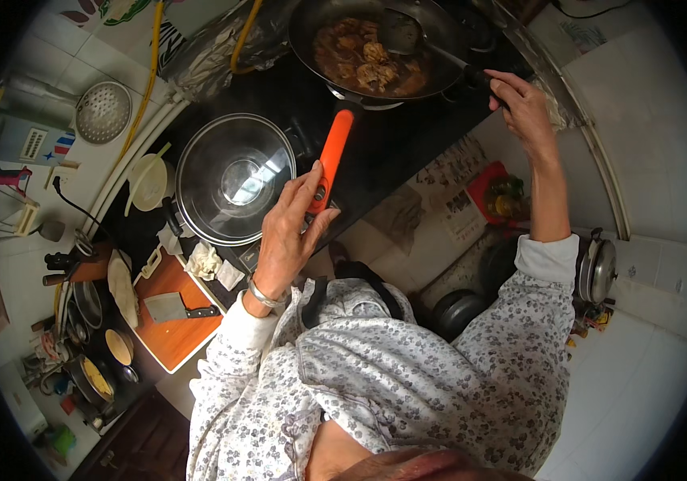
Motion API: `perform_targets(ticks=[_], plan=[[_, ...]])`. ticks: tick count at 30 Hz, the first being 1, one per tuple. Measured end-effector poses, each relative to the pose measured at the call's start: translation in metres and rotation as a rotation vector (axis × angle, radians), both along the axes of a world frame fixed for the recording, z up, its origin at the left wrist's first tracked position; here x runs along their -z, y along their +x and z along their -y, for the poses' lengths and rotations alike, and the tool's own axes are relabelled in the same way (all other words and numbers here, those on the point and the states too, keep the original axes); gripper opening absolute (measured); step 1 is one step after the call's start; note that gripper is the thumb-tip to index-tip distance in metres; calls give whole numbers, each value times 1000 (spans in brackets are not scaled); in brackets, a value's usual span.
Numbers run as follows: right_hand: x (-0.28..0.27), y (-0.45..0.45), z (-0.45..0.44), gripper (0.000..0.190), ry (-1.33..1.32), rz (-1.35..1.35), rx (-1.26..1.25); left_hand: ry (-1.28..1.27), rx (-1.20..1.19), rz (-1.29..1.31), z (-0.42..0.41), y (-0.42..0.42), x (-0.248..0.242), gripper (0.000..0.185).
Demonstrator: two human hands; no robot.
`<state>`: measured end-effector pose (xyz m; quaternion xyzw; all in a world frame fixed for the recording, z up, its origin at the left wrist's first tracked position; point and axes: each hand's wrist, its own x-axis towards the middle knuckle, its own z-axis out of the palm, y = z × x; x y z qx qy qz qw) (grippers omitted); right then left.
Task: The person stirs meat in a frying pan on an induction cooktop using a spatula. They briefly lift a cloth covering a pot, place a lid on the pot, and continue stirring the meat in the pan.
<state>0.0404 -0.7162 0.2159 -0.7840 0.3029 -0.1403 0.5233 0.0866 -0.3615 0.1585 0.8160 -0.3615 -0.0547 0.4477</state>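
Note:
A dark wok point(313, 66) sits at the top of the view, holding chunks of browned food in brown sauce point(373, 60). Its long orange handle point(336, 150) points toward me. My left hand point(292, 222) grips the end of that handle, thumb on one side and fingers along the other. In my right hand point(521, 105) is the black handle of a metal cooking spatula point(400, 31). The spatula's blade rests in the wok at the far side of the food. Left of the orange handle lies a glass lid point(235, 178) with a metal rim.
A cleaver point(166, 306) lies on an orange-brown cutting board point(181, 337), with crumpled paper point(204, 261) beside it. A pale bowl point(149, 180) stands behind the glass lid. Bowls and a pan point(87, 379) crowd the left counter. A metal pot point(599, 270) is at right.

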Motion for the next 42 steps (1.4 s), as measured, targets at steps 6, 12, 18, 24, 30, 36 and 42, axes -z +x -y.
perform_targets(ticks=[6, 12, 18, 24, 30, 36, 42], plan=[[-2, -2, -6, 33, -39, 41, -9, -1, 5, -4, 0, -1, -2, 59], [26, 3, -1, 34, -226, -9, -155, 1, 6, 6, 1, -1, -1, 60], [33, 11, 3, 36, -362, -62, -134, 12, 13, 8, 0, 0, -1, 60], [1, -4, 7, 36, -540, 5, -167, 8, 18, -9, 0, 0, 0, 60], [-16, -11, -6, 36, -448, -120, -284, 2, 17, -1, -1, 1, 0, 60], [-14, -11, 8, 39, -498, -21, -216, -6, 32, -8, 0, 2, 0, 60], [-16, -15, 18, 39, -699, -107, -167, 7, 27, 3, -1, 2, 1, 60]])
